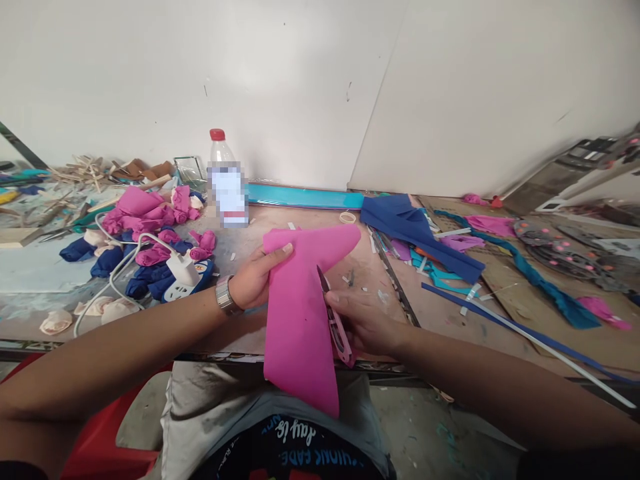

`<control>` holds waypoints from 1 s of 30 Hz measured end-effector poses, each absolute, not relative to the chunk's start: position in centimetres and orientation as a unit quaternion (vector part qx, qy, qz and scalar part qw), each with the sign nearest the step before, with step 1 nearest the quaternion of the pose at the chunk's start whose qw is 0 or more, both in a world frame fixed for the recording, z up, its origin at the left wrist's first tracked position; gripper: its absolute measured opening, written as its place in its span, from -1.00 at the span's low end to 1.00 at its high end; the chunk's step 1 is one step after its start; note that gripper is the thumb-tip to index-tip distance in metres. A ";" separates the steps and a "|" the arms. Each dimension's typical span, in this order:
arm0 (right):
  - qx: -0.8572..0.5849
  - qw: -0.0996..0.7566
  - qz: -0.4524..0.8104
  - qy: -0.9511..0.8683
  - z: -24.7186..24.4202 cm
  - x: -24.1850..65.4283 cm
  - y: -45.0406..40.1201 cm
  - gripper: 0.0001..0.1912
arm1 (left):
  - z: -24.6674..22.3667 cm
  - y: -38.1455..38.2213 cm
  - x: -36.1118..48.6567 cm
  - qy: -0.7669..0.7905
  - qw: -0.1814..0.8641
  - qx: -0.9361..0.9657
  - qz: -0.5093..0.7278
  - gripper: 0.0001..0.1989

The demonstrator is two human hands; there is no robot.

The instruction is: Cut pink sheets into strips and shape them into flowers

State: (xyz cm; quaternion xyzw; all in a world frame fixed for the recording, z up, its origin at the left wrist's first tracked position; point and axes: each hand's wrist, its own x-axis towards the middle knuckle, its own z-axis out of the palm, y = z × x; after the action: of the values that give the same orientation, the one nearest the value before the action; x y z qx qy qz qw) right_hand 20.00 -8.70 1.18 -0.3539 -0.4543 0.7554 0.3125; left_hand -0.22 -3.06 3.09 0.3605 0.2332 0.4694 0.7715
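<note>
A bright pink sheet of soft fabric-like material (300, 313) hangs in front of me, its lower end over the table edge above my lap. My left hand (253, 277) pinches its upper left side, thumb on top and fingers behind. In my right hand (365, 323) is a pair of pink-handled scissors (339, 333), with a dark blade pointing up and away. The blade lies against the sheet's right side, just below where its upper part spreads to the right. Some of my right fingers are hidden behind the handles.
Left on the table (240, 333) are pink and navy fabric bundles (145, 213), a power strip (187, 283) with a white plug and cable. A red-capped bottle (217, 137) stands behind a lit phone-like screen (229, 193). Navy fabric (420, 233), scraps and a white strip (550, 353) lie right.
</note>
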 end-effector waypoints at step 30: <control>-0.365 0.333 0.694 -0.524 0.9 19.6 -8.3 -0.41 | 2.2 -3.5 -0.3 0.228 0.767 0.394 0.453 -0.62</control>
State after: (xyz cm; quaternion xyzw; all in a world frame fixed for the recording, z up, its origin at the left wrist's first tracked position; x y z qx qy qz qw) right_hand 19.62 -8.26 0.93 -0.3651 -0.5241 0.6935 0.3332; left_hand -0.26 -3.47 2.24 0.3940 0.2284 0.4526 0.7666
